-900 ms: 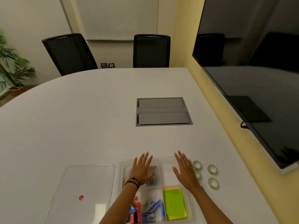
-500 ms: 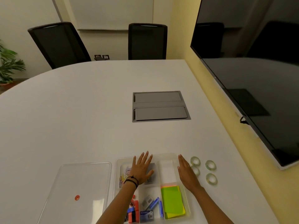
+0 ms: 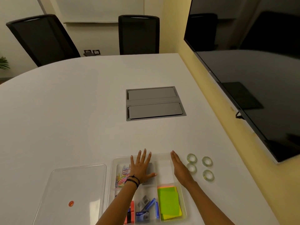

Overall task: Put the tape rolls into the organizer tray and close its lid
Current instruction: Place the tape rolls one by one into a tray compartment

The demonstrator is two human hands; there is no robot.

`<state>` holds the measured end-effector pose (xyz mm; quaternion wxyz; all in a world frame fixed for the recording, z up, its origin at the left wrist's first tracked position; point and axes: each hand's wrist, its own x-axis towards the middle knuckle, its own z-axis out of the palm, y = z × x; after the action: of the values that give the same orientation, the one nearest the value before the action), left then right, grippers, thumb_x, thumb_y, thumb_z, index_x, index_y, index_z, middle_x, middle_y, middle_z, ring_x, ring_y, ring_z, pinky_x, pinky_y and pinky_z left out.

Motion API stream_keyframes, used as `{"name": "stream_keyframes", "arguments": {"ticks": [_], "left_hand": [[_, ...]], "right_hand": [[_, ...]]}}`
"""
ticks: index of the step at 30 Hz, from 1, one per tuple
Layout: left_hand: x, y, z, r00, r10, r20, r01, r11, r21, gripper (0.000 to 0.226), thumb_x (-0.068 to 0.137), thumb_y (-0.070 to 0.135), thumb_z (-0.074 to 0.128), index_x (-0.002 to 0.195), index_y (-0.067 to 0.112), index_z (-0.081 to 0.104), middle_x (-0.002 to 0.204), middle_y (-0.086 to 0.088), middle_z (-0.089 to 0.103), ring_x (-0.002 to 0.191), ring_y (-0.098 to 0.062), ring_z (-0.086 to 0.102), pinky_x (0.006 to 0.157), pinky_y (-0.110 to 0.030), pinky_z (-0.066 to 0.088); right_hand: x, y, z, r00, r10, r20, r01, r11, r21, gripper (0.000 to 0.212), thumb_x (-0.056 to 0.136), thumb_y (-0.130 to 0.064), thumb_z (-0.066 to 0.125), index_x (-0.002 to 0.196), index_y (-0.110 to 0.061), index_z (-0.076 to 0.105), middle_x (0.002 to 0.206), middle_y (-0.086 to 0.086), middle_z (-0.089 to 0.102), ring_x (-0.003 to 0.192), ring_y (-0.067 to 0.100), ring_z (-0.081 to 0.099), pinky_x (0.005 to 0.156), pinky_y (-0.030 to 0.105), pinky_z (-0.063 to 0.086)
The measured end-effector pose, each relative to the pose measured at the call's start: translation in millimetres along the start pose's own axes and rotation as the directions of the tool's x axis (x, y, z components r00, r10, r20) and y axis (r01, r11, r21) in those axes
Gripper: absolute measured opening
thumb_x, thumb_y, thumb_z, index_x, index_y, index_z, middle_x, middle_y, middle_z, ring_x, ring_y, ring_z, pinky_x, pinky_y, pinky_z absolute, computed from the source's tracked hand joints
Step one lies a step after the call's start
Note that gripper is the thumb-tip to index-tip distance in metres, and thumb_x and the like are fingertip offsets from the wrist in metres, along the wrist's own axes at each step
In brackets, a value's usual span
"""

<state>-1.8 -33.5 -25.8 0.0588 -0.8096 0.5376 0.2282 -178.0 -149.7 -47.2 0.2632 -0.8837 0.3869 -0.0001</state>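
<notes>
The clear organizer tray (image 3: 163, 154) lies open at the table's near edge, its compartments holding paper clips, staples and green sticky notes (image 3: 169, 201). My left hand (image 3: 141, 168) rests flat, fingers spread, over its far-left compartments. My right hand (image 3: 180, 168) is turned edge-on over the tray's right rim, fingers straight, holding nothing. Several clear tape rolls lie on the table just right of it: one (image 3: 191, 158), another (image 3: 207, 161), a third (image 3: 208, 175), and one (image 3: 192, 168) partly behind my hand. The clear lid (image 3: 71, 190) with a red knob lies left of the tray.
A grey cable hatch (image 3: 154, 103) is set into the white table (image 3: 65, 111) beyond the tray. A large dark screen (image 3: 251, 70) hangs on the right wall. Two black chairs (image 3: 138, 34) stand at the far end.
My right hand has turned from flat over the tray to edge-on at its right rim, nearer the tape rolls. The left hand stays put. The view has tilted slightly.
</notes>
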Motion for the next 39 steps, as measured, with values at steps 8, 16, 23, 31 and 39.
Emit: {"name": "stream_keyframes", "arguments": {"ticks": [8, 16, 23, 31, 39], "left_hand": [[6.3, 3.7, 3.0, 0.999, 0.028, -0.024, -0.029, 0.999, -0.038, 0.13, 0.029, 0.088, -0.03, 0.143, 0.025, -0.022, 0.143, -0.004, -0.032, 0.141, -0.031, -0.017, 0.108, -0.059, -0.009], [4.7, 5.1, -1.5, 0.999, 0.013, -0.029, -0.015, 0.998, -0.054, 0.135, 0.027, 0.087, -0.032, 0.145, 0.022, -0.017, 0.145, -0.004, -0.031, 0.141, -0.031, -0.016, 0.109, -0.06, -0.009], [5.7, 1.5, -1.6, 0.999, -0.018, -0.031, 0.017, 0.999, -0.034, 0.11, 0.06, 0.086, -0.014, 0.147, 0.021, 0.004, 0.151, -0.012, 0.01, 0.138, -0.037, 0.024, 0.102, -0.064, 0.012], [11.1, 3.5, 5.4, 1.0, -0.019, -0.014, 0.019, 0.999, -0.028, 0.1, 0.071, 0.079, -0.013, 0.145, 0.019, 0.018, 0.147, -0.011, 0.036, 0.131, -0.036, 0.039, 0.099, -0.063, 0.022], [10.6, 1.4, -0.9, 0.999, -0.004, 0.044, 0.005, 1.0, -0.009, 0.094, 0.078, 0.074, 0.029, 0.145, 0.025, -0.017, 0.153, -0.004, -0.023, 0.142, -0.028, -0.017, 0.108, -0.058, -0.013]], "right_hand": [[14.0, -1.8, 1.8, 1.0, -0.008, -0.021, 0.008, 1.0, 0.0, 0.073, 0.079, 0.023, 0.024, 0.142, -0.005, 0.001, 0.156, 0.01, 0.0, 0.143, 0.018, 0.002, 0.084, -0.014, -0.014], [20.0, 17.8, -26.2, 0.982, 0.097, -0.163, -0.086, 0.994, 0.074, 0.046, 0.089, 0.006, 0.038, 0.133, -0.007, 0.039, 0.148, 0.016, 0.03, 0.134, 0.029, 0.034, 0.11, 0.039, 0.033], [22.9, 52.9, -40.8, 0.903, 0.414, -0.112, -0.408, 0.91, 0.073, 0.042, 0.09, -0.011, 0.048, 0.131, -0.012, 0.041, 0.147, 0.023, 0.026, 0.131, 0.039, 0.032, 0.108, 0.045, 0.032], [21.1, 61.6, -19.8, 0.931, 0.362, -0.052, -0.36, 0.932, 0.037, 0.032, 0.092, -0.012, 0.046, 0.123, -0.013, 0.052, 0.137, 0.024, 0.036, 0.121, 0.04, 0.041, 0.101, 0.044, 0.039], [23.6, 66.2, -12.1, 0.921, 0.372, -0.115, -0.374, 0.927, 0.011, 0.039, 0.081, 0.01, 0.043, 0.109, -0.012, 0.059, 0.116, 0.021, 0.048, 0.103, 0.035, 0.049, 0.083, 0.039, 0.048]]}}
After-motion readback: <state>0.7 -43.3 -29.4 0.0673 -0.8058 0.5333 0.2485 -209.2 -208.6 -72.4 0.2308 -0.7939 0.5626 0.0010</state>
